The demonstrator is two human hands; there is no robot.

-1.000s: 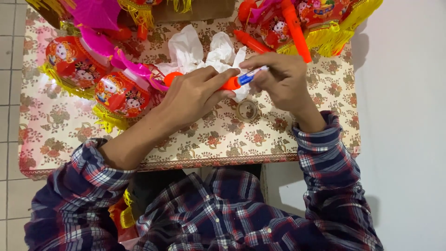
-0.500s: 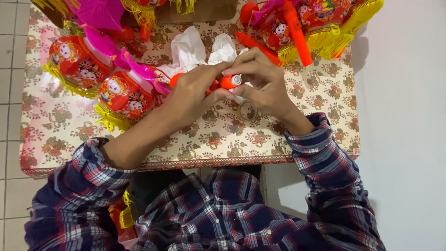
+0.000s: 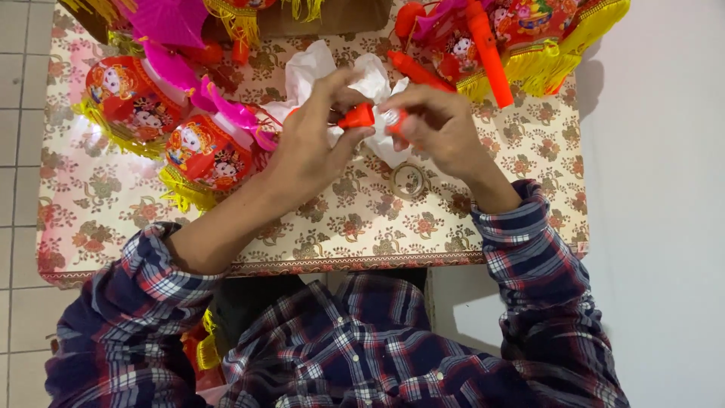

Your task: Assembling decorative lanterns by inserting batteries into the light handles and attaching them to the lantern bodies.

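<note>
My left hand (image 3: 311,143) and my right hand (image 3: 436,125) meet over the middle of the table. Between their fingertips they pinch a small orange plastic piece (image 3: 358,116), the left hand on its left end and the right hand on its right end. Crumpled white plastic wrapping (image 3: 313,64) lies just behind and beneath the hands. A small round tape ring (image 3: 408,181) lies flat on the cloth right below my right hand.
Red and gold paper lanterns with yellow fringe (image 3: 198,155) lie at the left, with pink pieces (image 3: 174,23) behind them. More lanterns and an orange stick (image 3: 488,54) lie at the back right. The table has a floral cloth (image 3: 98,219); a white wall is at right.
Both hands have shifted slightly left and closer together on the orange piece. The white part that my right hand held a second ago is now hidden by its fingers.
</note>
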